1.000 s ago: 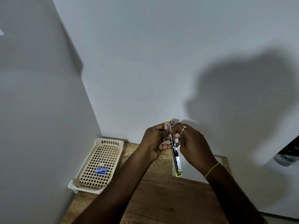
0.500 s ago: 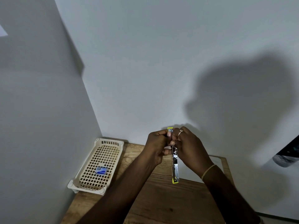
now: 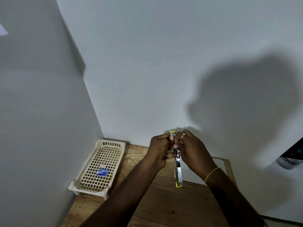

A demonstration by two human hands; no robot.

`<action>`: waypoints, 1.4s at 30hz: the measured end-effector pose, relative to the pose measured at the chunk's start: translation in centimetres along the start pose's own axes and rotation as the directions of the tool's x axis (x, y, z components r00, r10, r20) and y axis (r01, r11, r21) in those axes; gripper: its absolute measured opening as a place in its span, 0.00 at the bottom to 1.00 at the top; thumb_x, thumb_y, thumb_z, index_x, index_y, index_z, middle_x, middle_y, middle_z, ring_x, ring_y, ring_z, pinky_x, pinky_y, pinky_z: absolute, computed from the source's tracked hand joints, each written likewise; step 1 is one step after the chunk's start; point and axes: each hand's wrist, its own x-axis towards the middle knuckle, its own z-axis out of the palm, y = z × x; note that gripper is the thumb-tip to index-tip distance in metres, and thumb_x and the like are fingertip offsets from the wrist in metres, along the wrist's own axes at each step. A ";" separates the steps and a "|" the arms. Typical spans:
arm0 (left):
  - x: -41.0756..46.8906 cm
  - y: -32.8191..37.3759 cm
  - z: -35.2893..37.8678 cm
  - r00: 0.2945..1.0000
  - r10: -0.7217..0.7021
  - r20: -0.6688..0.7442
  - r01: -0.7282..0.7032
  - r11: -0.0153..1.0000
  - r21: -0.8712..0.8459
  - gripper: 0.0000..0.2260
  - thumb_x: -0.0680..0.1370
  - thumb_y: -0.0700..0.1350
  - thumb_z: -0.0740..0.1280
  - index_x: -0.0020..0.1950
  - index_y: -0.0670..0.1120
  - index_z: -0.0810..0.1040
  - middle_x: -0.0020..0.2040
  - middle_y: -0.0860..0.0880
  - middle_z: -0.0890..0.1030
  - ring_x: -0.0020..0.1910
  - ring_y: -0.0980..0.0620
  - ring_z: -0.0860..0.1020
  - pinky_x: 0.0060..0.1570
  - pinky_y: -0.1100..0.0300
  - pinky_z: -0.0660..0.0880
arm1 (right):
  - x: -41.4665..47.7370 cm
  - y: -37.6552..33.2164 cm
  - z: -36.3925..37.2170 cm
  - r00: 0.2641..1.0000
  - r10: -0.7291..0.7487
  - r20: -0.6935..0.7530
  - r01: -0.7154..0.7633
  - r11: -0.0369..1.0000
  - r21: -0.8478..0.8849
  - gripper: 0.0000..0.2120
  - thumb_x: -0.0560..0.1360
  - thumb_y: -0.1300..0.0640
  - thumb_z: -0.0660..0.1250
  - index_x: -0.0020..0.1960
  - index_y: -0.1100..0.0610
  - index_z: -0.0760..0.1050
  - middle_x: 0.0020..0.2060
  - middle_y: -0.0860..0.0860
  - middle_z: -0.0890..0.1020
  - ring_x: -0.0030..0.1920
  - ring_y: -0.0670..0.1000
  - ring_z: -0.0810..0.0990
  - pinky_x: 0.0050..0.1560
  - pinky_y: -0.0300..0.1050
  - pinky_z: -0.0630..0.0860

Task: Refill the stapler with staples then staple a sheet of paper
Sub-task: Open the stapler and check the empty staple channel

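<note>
A yellow stapler (image 3: 178, 171) is swung wide open, held upright above the wooden table (image 3: 164, 207). Its metal staple channel hangs down with a yellow tip at the bottom. My left hand (image 3: 159, 149) grips the stapler's upper part, thumb near the yellow top end. My right hand (image 3: 191, 150), wearing a ring, pinches the same upper part from the right; whether its fingers hold staples is hidden. A white sheet of paper (image 3: 193, 176) lies on the table behind the hands. A small blue staple box (image 3: 102, 171) rests in the basket.
A cream plastic lattice basket (image 3: 91, 181) stands at the table's back left corner against the white walls. A dark object (image 3: 290, 159) juts in at the right edge. My shadow falls on the back wall.
Both hands and the opened stapler have dropped slightly, and the hanging channel has swung from slanted to nearly vertical. The fingers have closed tighter around the top.
</note>
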 end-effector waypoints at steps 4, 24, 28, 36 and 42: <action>0.0 -0.2 -0.1 1.000 -0.012 0.008 0.012 1.000 -0.010 0.17 0.77 0.28 0.61 0.46 0.44 0.87 0.35 0.48 0.82 0.26 0.55 0.75 0.29 0.60 0.78 | -0.1 0.1 0.2 1.000 0.020 -0.008 -0.020 1.000 0.018 0.13 0.72 0.66 0.69 0.44 0.48 0.74 0.40 0.45 0.72 0.37 0.49 0.78 0.37 0.47 0.77; 0.7 -1.8 0.3 0.998 -0.052 -0.024 0.052 0.998 0.025 0.16 0.76 0.27 0.60 0.50 0.41 0.83 0.34 0.48 0.83 0.27 0.53 0.75 0.30 0.58 0.79 | -1.0 1.3 0.8 0.999 0.049 0.007 -0.049 0.992 0.115 0.25 0.71 0.69 0.69 0.39 0.38 0.65 0.38 0.44 0.70 0.38 0.43 0.74 0.36 0.33 0.66; 0.8 -1.7 0.3 0.998 -0.062 -0.007 0.062 0.998 0.005 0.14 0.79 0.29 0.60 0.53 0.40 0.84 0.35 0.48 0.83 0.29 0.52 0.78 0.31 0.57 0.80 | -1.1 1.5 0.7 0.999 0.051 -0.012 -0.049 0.992 0.119 0.25 0.69 0.71 0.68 0.41 0.40 0.68 0.38 0.44 0.71 0.38 0.44 0.75 0.36 0.35 0.67; 0.8 -2.1 0.2 0.993 -0.110 -0.040 0.109 0.994 -0.033 0.12 0.82 0.32 0.63 0.56 0.37 0.85 0.37 0.46 0.85 0.31 0.50 0.79 0.30 0.57 0.81 | -1.7 1.8 1.0 1.000 0.024 0.003 -0.024 0.999 0.038 0.19 0.69 0.71 0.70 0.44 0.47 0.74 0.39 0.45 0.73 0.37 0.49 0.77 0.36 0.37 0.71; 1.0 -2.4 0.5 0.992 -0.108 -0.067 0.110 0.994 0.021 0.14 0.78 0.27 0.61 0.50 0.37 0.86 0.32 0.46 0.84 0.26 0.52 0.78 0.28 0.58 0.79 | -1.8 1.4 0.7 0.997 0.031 0.078 -0.032 0.999 0.019 0.14 0.67 0.72 0.67 0.44 0.55 0.76 0.39 0.46 0.71 0.35 0.51 0.76 0.36 0.44 0.73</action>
